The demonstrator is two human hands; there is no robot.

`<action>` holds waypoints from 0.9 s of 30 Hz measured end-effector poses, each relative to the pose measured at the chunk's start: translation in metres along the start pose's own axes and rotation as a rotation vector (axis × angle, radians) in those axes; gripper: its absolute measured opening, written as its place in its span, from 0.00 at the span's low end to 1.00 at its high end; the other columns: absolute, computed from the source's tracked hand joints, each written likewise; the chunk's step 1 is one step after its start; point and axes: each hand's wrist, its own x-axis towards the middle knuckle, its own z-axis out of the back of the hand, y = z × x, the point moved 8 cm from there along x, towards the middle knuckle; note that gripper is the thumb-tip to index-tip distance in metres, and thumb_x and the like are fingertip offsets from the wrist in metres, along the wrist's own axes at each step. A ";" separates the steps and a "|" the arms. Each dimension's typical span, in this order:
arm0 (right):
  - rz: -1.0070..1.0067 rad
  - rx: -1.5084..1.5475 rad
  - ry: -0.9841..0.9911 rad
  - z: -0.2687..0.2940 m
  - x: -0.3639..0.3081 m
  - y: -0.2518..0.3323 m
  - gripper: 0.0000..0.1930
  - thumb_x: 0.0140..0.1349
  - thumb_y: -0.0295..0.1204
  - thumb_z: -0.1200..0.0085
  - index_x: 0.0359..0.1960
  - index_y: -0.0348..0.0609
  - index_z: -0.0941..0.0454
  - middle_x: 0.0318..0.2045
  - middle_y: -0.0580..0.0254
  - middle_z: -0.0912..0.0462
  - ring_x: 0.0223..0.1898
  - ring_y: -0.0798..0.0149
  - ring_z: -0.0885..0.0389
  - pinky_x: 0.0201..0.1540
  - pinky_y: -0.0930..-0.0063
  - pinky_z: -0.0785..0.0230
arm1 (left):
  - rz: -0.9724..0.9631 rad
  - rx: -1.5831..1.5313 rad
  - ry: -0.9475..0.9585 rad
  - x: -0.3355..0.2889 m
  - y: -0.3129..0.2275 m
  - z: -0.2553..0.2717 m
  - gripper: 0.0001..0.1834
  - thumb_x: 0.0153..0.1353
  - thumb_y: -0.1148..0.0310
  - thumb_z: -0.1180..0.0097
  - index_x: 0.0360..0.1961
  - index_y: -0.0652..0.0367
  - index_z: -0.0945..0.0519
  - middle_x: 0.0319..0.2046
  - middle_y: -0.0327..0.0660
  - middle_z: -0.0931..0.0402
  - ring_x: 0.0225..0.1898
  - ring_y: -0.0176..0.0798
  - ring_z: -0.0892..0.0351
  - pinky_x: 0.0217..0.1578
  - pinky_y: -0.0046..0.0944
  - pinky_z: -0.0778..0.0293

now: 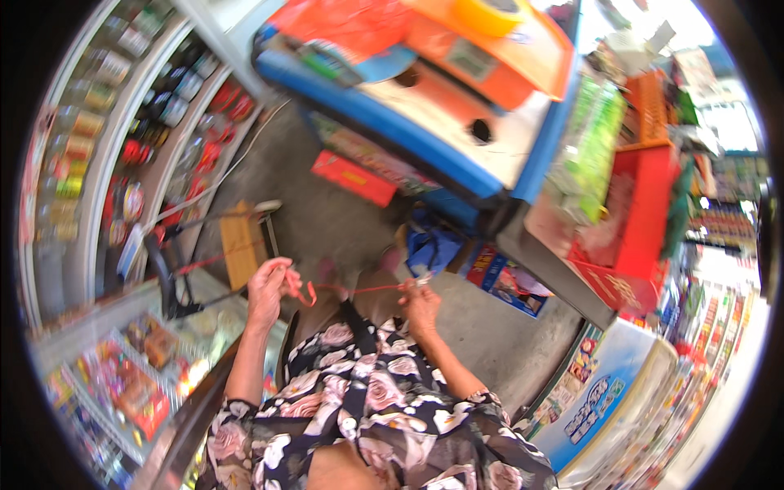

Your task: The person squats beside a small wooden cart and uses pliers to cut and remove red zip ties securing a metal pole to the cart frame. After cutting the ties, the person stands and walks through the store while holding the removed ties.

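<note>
Stretching between both hands, a thin red strand [380, 287] runs roughly level in front of the person's lap, well above the floor, with a loose curl dangling just beside the left end. Left hand [268, 290] is closed on a bunched part of the strand, fingers curled, some red poking out. Right hand [420, 309] has fingertips pinched together on the other end; a small pale bit shows at the fingertips, too blurred to identify. Hands are well apart from each other.

Below the hands: dark floral top [384, 392], with a black strap down its front. Beyond the left hand, a wooden board [242, 245] and a black metal frame [171, 282]. Past the right hand, a blue bag [437, 249] on the grey floor [498, 343], and a blue printed box [506, 279] near it. Further ahead, a red box [355, 178] lies by the foot of a blue-edged table [392, 140], which bears an orange box [490, 53] with a yellow ring-shaped item on it.

Far left, shelves [167, 45] of bottles and jars; lower left, a glass case with packets inside. Right side: red bin [645, 212], green packets [590, 147] near it, blue-and-white freezer [563, 429] lower down.
</note>
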 end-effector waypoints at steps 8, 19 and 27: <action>0.113 -0.001 0.112 0.032 0.016 0.041 0.11 0.60 0.34 0.47 0.31 0.37 0.20 0.21 0.65 0.20 0.16 0.78 0.30 0.17 0.83 0.42 | 0.109 0.011 0.634 0.008 -0.054 -0.249 0.11 0.65 0.69 0.53 0.42 0.65 0.26 0.30 0.47 0.22 0.26 0.36 0.20 0.20 0.28 0.26; 0.228 0.005 0.121 0.079 0.027 0.048 0.13 0.61 0.33 0.49 0.31 0.34 0.21 0.22 0.65 0.20 0.16 0.77 0.30 0.20 0.81 0.38 | 0.232 -0.133 0.462 0.065 0.008 -0.472 0.10 0.61 0.73 0.48 0.43 0.64 0.27 0.37 0.48 0.22 0.38 0.41 0.19 0.37 0.33 0.21; 0.297 0.104 0.078 0.099 0.021 0.047 0.15 0.60 0.37 0.48 0.24 0.36 0.22 0.12 0.66 0.27 0.15 0.76 0.30 0.19 0.78 0.39 | -0.486 0.657 0.517 0.048 -0.015 -0.484 0.27 0.57 0.80 0.52 0.59 0.71 0.39 0.48 0.55 0.28 0.33 0.40 0.20 0.37 0.36 0.24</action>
